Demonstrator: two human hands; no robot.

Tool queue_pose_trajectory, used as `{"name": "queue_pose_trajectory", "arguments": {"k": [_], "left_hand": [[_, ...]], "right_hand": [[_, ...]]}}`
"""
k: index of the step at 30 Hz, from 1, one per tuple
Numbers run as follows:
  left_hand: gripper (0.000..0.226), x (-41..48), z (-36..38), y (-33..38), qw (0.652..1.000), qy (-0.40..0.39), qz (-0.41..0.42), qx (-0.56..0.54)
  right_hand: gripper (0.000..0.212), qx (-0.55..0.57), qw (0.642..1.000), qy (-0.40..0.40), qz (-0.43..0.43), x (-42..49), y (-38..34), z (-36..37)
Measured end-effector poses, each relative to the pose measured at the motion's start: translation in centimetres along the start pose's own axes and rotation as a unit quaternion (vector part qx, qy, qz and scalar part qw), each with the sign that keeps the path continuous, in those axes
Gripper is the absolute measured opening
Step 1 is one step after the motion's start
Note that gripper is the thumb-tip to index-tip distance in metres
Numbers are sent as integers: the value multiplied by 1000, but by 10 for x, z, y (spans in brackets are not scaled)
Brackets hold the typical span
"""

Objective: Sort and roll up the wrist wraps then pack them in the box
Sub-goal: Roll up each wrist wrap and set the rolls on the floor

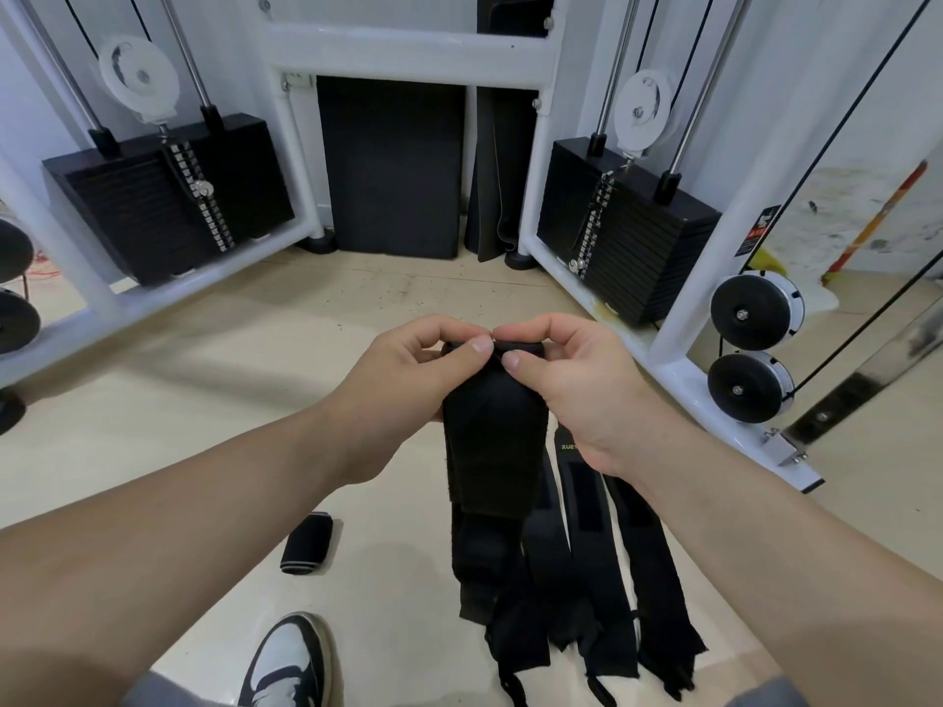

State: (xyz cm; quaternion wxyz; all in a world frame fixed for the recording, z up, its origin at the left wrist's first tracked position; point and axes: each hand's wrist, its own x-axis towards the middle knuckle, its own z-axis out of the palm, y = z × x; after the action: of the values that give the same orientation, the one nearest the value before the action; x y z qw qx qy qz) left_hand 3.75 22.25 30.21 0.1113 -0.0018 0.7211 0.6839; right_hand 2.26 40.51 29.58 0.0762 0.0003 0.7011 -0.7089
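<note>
Plainly, both hands are working the same end of one black wrap [490, 441], held up in the middle of the frame. The left hand [418, 369] and right hand [576, 385] meet at its top edge, and the fingers [444, 326] and thumbs of each pinch that edge, curled tight over what looks like a first small fold. Holding it by the top lets the rest hang straight down under its own weight, which should keep the strip flat and free of twists as it is wound. The paired grip, thumbs side by side, looks suited to turning the edge over evenly so that the winding starts square. I judge this to be the very start of rolling this one. Below it, in the lower centre and lower right, the other wraps [658, 579] lie stretched out side by side on the floor [255, 400], some overlapping, their ends toward the bottom edge. Laid lengthwise like that, they look sorted and ready to be picked up one at a time. A finished roll [307, 543] lies apart from them at lower left of centre, near a shoe [286, 660] at the bottom edge, likely set aside so it does not mix with the unrolled ones. No box shows anywhere in view, so packing appears some way off. Weight stacks [168, 196] stand at upper left and upper right, well apart from the work.
</note>
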Motion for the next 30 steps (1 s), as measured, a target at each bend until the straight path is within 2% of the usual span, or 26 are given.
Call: {"name": "queue_pose_trajectory", "arguments": {"k": [4, 8, 16, 18, 22, 25, 30], "left_hand": [[34, 0, 3, -1, 997, -30, -54, 43], [26, 0, 2, -4, 998, -17, -21, 56], [22, -1, -1, 0, 999, 4, 18, 40], [22, -2, -1, 1, 999, 10, 29, 45], [21, -4, -1, 1, 997, 14, 37, 63], [19, -4, -1, 0, 999, 10, 12, 46], [27, -3, -1, 0, 993, -64, -91, -28]], "right_hand": [[31, -57, 997, 18, -39, 3, 1, 2], [30, -60, 997, 0, -43, 1, 0, 1], [27, 92, 990, -79, 71, 1, -5, -11], [26, 65, 990, -87, 87, 2, -3, -13], [19, -34, 993, -93, 63, 2, 3, -11], [14, -42, 996, -61, 39, 1, 0, -6], [22, -17, 999, -45, 25, 1, -1, -6]]}}
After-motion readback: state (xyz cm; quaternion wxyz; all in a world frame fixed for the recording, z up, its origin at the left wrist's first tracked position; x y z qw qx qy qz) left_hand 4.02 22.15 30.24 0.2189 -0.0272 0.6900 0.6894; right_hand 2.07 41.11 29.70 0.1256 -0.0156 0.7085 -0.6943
